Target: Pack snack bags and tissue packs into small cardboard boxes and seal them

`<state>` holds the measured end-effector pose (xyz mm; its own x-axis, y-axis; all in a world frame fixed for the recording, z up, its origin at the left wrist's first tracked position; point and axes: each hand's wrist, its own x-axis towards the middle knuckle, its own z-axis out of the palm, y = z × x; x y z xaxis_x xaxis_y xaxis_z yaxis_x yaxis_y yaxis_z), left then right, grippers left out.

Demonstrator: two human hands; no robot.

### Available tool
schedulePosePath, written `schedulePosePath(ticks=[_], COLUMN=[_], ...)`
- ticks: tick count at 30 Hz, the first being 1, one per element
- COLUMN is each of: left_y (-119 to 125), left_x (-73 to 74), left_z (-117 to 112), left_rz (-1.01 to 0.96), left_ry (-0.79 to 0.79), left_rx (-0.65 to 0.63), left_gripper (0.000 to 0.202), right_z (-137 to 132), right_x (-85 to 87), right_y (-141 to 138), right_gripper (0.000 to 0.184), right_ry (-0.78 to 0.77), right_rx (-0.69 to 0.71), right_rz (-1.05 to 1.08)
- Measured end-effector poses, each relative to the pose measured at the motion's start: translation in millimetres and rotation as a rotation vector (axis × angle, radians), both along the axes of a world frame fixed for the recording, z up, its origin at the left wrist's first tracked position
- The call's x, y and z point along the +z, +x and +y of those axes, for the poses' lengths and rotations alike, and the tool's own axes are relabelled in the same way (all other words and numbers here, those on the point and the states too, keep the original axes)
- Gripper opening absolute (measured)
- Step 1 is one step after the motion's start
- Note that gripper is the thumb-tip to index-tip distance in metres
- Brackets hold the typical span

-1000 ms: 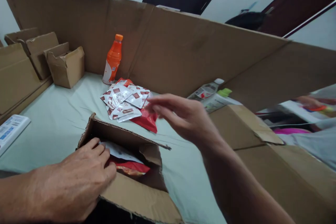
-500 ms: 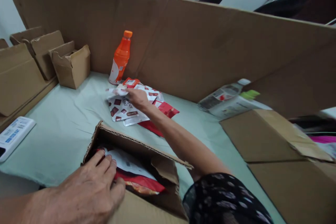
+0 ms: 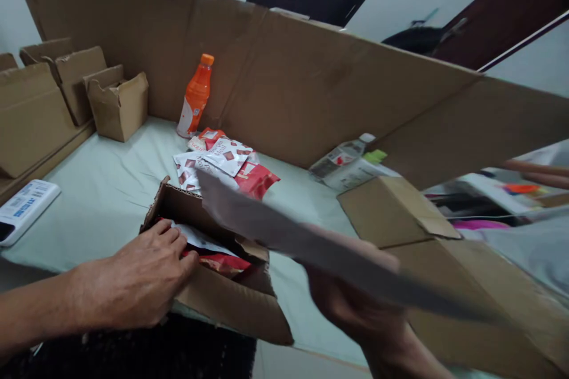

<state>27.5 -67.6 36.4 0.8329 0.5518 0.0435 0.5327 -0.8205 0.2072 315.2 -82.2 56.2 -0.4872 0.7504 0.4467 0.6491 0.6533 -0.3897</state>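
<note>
My left hand [image 3: 149,269] reaches over the near edge of an opened cardboard box [image 3: 240,308]. Its fingers curl onto the packets inside, a red packet [image 3: 226,263] and a white pouch [image 3: 202,239], and their tips are partly hidden. Close to the camera, my right hand [image 3: 355,290] grips a flat grey packet-like thing [image 3: 284,234], tilted and smeared by motion, so its kind is unclear. Behind the box lies a pile of white pouches [image 3: 227,155] with brown square prints, with a red packet [image 3: 256,180] beside them.
An orange bottle [image 3: 195,95] stands at the tall cardboard wall [image 3: 311,83]. Small cardboard boxes [image 3: 118,105] line the left, near a white device [image 3: 29,210]. A clear bottle [image 3: 340,157] leans at right behind larger boxes [image 3: 471,290]. Pale green cloth [image 3: 124,177] covers the surface.
My right hand has drawn back from the pouch pile toward me, with the flat grey thing in it. My left hand stays at the box. The view has shifted slightly.
</note>
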Motion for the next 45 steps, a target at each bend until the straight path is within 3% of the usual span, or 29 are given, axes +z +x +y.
schedulePosePath(ticks=[3,7,10,13,15,18,20,22,24,28,31,35,37,39,43,45], left_y=[-1.1,0.9,2.8,-1.7,-11.0,-32.4,-46.6,-55.7,-57.7,-48.6,-41.6,-34.6,-31.2,-28.7,-27.5,-28.9], left_x=[-2.5,2.9,6.5,9.3,11.9,13.2,8.5,-0.8,-12.1,-28.2,-31.5,-31.3,-32.3,-35.1,-43.9,-47.6], left_z=[-2.1,-3.1,-3.0,-4.8,-7.2,-9.5,-7.3,-1.9,4.4,11.1,12.3,16.4,19.8,23.8,31.9,35.3], left_rz=[-0.032,0.113,0.155,0.082,-0.065,-0.35,-0.479,-0.526,-0.545,-0.61,-0.659,-0.63,-0.597,-0.555,-0.499,-0.505], left_ry=[0.047,0.051,0.028,0.009,0.037,0.164,0.243,0.254,0.208,0.089,0.044,0.143,0.225,0.237,0.12,0.104], left_rx=[-0.003,-0.001,0.002,0.001,-0.044,-0.039,0.097,0.241,0.291,0.189,0.155,0.294,0.375,0.402,0.263,0.227], left_gripper=[0.036,0.032,0.028,0.026,0.024,0.031,0.043,0.057,0.066,0.056,0.044,0.042,0.049,0.05,0.034,0.034], right_z=[1.6,31.6,58.1,66.8,59.4,41.1,35.0,39.3,53.2,89.0,98.1,70.6,48.5,29.0,8.3,6.9], right_x=[2.7,0.5,-10.0,-16.5,-15.1,-6.6,-1.0,1.0,-1.0,-5.7,-0.1,10.1,6.0,-7.5,-44.2,-54.4], right_y=[-20.1,-65.1,-90.6,-93.4,-83.3,-61.3,-49.1,-40.7,-34.6,-27.1,-26.8,-27.0,-23.9,-18.0,-2.5,3.3], right_gripper=[0.037,0.023,0.029,0.026,0.03,0.029,0.028,0.03,0.029,0.025,0.025,0.042,0.052,0.061,0.084,0.096], right_ry=[0.003,-0.27,-0.409,-0.511,-0.455,-0.13,0.116,0.212,0.086,-0.269,-0.345,-0.368,-0.321,-0.234,-0.12,-0.111], right_rx=[0.074,-0.041,0.046,0.146,0.167,0.114,-0.004,-0.128,-0.204,-0.238,-0.211,-0.04,0.072,0.106,0.094,0.121], right_rz=[-0.286,-0.751,-0.851,-0.82,-0.697,-0.403,-0.261,-0.231,-0.279,-0.311,-0.257,-0.195,-0.195,-0.246,-0.343,-0.375])
